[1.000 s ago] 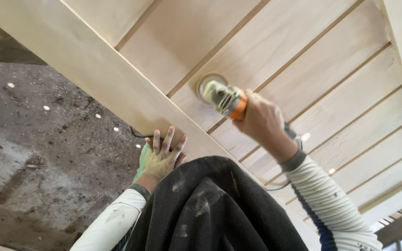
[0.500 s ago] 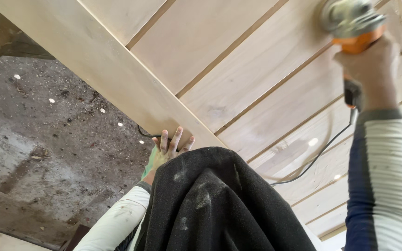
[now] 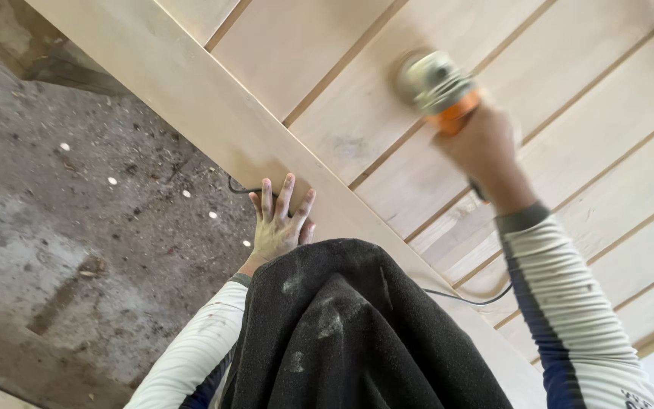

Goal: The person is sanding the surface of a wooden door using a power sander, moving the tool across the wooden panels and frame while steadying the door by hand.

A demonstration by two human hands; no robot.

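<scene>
A large pale wooden panel (image 3: 569, 113) of grooved planks fills the upper right. My right hand (image 3: 486, 155) grips an orange and grey power sander (image 3: 434, 82), whose round pad presses on a plank near the top middle. My left hand (image 3: 280, 221) lies flat with fingers spread on the panel's wide frame board (image 3: 191, 98), at its lower edge. A black cloth (image 3: 350, 333) hanging below my head hides the lower middle of the view.
A dusty concrete floor (image 3: 70, 250) with wood chips lies to the left. The sander's black cord (image 3: 463, 297) runs under my right arm, and another bit of cord (image 3: 238, 188) shows by my left fingers.
The sander swung from the middle of the panel out to the upper right, and has now come back leftward. My left hand stayed on the frame board.
</scene>
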